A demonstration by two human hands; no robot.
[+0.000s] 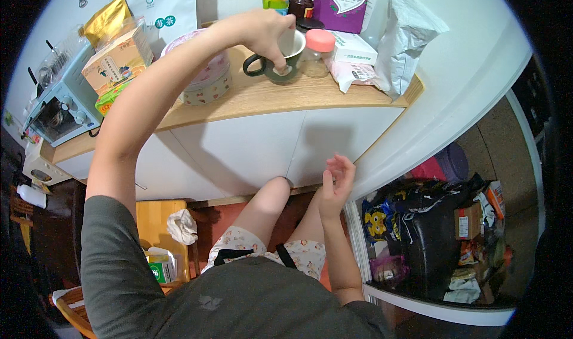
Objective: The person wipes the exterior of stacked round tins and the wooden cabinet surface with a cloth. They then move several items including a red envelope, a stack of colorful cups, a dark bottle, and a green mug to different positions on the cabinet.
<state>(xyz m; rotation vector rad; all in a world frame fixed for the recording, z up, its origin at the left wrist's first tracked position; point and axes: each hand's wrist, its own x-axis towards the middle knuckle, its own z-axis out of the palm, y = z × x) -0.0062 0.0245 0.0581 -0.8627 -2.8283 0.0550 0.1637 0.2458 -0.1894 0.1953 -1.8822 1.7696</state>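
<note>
My left hand (268, 37) reaches over the wooden countertop (255, 99) and grips a dark green mug (293, 68) from above. Its thumb presses the mug's front; the other fingers are mostly hidden behind the hand. The mug stands upright, its white inside partly visible and its dark handle pointing left. Close to its right is a clear jar with a pink lid (319, 41), and behind it lies a black round lid (310, 24). Below the counter edge, my right hand (339, 182) hangs in front of the white cabinet doors with loosely curled, empty fingers.
Left of the mug stands a round patterned tin (206, 86). A blue toaster oven (67, 110) and a tea box (117, 61) sit farther left. A silver pouch (405, 43) and a purple box (341, 5) stand right. A wooden stool (156, 213) holds a white cloth (182, 227).
</note>
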